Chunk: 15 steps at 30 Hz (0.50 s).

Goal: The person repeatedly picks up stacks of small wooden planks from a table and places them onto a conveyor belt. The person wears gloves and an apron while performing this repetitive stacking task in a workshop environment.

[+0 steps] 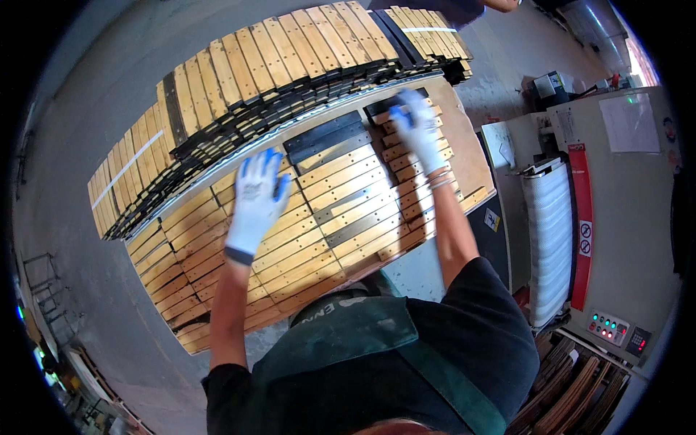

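Rows of light wooden slats (348,174) with small dark holes lie across a board (464,134) in front of me. My left hand (257,196), in a white glove with blue fingertips, hovers over or rests on the slats at the left; its fingers are stretched and apart. My right hand (418,130), gloved alike, is over the far end of the rightmost row, beside a black slat (380,107). Motion smears its fingers, so whether it grips a slat cannot be made out. Dark slats (326,138) top the neighbouring row.
Behind the board stand long stacks of slats (290,47), some bound with white straps (130,170). At the right is a grey machine (623,210) with a red strip, a white padded roll (547,239) and lit buttons (607,328). Another person's arm (500,4) shows at the top edge.
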{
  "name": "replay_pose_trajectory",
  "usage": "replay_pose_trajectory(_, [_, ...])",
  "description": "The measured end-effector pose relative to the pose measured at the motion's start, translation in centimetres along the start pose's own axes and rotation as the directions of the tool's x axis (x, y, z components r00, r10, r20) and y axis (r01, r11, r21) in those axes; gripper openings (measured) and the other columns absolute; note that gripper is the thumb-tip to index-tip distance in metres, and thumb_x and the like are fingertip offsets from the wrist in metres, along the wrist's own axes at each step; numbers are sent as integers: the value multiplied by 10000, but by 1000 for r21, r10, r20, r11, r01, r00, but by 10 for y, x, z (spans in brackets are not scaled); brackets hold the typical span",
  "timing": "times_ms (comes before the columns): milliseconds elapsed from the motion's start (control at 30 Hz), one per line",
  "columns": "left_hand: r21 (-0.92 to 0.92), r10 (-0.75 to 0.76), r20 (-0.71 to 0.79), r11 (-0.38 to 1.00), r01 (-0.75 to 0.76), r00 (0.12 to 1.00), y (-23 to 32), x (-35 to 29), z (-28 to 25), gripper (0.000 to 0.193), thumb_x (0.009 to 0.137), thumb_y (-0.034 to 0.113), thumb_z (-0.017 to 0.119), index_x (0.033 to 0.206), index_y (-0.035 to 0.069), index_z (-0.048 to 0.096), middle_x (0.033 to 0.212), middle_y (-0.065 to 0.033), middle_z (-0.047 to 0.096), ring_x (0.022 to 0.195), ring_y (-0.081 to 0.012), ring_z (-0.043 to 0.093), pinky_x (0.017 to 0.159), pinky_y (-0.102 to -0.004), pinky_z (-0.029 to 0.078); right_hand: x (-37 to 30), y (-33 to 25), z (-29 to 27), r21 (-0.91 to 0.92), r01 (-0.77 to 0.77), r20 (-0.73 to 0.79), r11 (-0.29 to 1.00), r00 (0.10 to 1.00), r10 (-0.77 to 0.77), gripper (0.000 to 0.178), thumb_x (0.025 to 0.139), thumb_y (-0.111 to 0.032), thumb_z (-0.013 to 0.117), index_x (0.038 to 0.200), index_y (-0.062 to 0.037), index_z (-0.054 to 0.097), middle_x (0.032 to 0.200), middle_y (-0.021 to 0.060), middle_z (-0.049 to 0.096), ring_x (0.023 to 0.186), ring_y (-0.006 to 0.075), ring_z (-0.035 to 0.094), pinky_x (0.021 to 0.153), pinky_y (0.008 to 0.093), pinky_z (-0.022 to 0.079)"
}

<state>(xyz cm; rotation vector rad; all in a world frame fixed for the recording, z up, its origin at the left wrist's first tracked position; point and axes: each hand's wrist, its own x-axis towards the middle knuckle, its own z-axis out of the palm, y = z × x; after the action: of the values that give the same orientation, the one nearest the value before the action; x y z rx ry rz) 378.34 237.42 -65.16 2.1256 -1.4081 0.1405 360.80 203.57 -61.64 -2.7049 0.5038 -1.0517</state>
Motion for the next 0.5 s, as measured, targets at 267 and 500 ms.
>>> replay_pose_trajectory(267, [154, 53, 59, 986, -62, 997, 34, 70, 80, 611, 957, 396, 623, 1399, -13, 516, 1338, -237, 560, 1241, -400, 515, 1112, -510, 365, -15, 162, -20, -105, 25, 271, 994, 963, 5, 600, 965, -441, 616, 1440, -85, 533, 1457, 188, 533, 1346, 390, 478, 1129, 484, 356])
replay_pose_trajectory(500, [183, 42, -18, 982, -39, 999, 30, 64, 79, 579, 947, 362, 640, 1380, -11, 546, 1309, -227, 582, 1202, -417, 542, 1079, -539, 387, -18, 113, -1, -110, 230, 320, 967, 929, -184, 656, 988, -542, 544, 1492, -127, 472, 1552, 228, 393, 1399, 454, 377, 1188, 519, 275])
